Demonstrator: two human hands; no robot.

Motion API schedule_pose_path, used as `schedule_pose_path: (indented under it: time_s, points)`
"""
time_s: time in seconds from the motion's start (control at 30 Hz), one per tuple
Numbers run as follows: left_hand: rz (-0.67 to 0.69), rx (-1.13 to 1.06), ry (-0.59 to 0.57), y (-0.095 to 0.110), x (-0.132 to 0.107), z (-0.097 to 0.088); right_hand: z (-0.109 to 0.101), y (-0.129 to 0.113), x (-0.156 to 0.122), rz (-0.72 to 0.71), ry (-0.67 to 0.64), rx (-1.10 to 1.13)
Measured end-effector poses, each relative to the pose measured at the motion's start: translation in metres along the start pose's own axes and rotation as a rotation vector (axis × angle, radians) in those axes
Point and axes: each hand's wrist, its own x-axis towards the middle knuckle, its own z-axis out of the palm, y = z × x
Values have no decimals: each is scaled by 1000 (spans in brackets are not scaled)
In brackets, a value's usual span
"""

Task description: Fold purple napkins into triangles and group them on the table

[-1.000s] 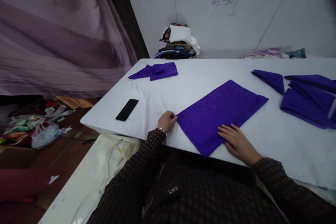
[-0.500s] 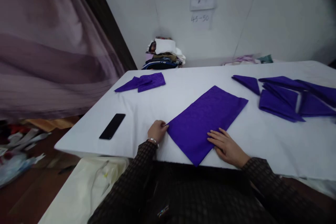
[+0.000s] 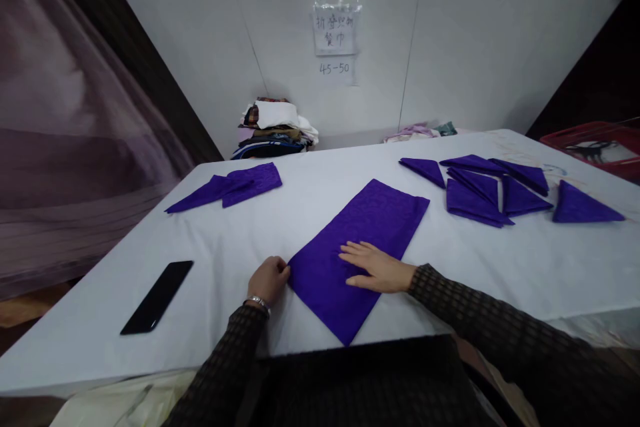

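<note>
A purple cloth napkin (image 3: 325,293), folded to a rectangle, lies flat and slantwise on the white-covered table (image 3: 225,240) in front of me. At its left corner, my left hand (image 3: 270,279) is closed, pinching the cloth between thumb and fingers; a silver bracelet circles that wrist. Palm down on the middle of the napkin rests my right hand (image 3: 377,268), its fingers stretched and spread. The napkin's near corner points toward the table's front edge.
Several folded purple napkins (image 3: 473,193) lie at the right, mostly triangles. More purple cloth (image 3: 253,185) lies back left, a black phone (image 3: 157,297) front left. Behind stand piled clothes (image 3: 275,130), a red basket (image 3: 590,140) and a wall with a paper sign (image 3: 336,30).
My right hand has slid from the napkin's right edge onto its middle, fingers spread. My left hand keeps its pinch on the left corner. The camera view has turned right.
</note>
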Motion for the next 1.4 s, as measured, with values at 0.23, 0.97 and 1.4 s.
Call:
schedule_pose_path:
  time_s: [0.23, 0.97, 1.4]
  points:
    - [-115, 165, 106, -37, 47, -21, 27, 14, 66, -24, -46, -136]
    - [-98, 140, 143, -42, 71, -33, -46, 153, -14, 581, 221, -436]
    - [432, 280, 26, 38, -20, 56, -35, 74, 31, 470, 323, -432]
